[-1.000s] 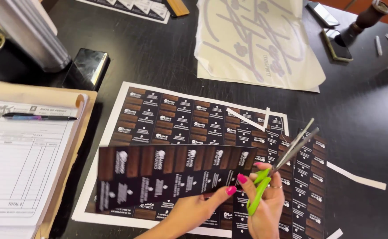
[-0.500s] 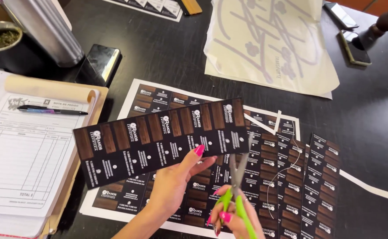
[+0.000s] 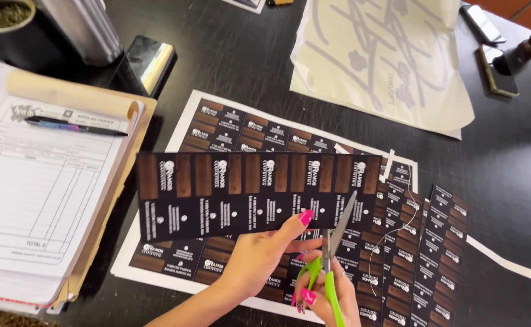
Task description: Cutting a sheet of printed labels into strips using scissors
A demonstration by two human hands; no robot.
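Note:
My left hand (image 3: pixel 264 254) pinches the lower edge of a long dark printed card strip (image 3: pixel 241 191), held level above the table. My right hand (image 3: pixel 323 297) grips green-handled scissors (image 3: pixel 332 254), blades pointing up at the strip's bottom edge near its right end. Under both lies a large white-bordered sheet of dark printed cards (image 3: pixel 250 136). More cut card strips (image 3: pixel 435 254) lie to the right.
An invoice pad with a pen (image 3: pixel 41 188) sits at left, with metal cups (image 3: pixel 90 27) and a small dark box (image 3: pixel 147 63) behind it. A pale transfer sheet (image 3: pixel 386 60) and two phones (image 3: pixel 489 48) lie at the back right. White paper trimmings (image 3: pixel 507 260) are scattered on the black table.
The left hand has swung the strip from tilted to level and to the right. The scissors moved from pointing right to upright, with blades now at the strip's lower edge.

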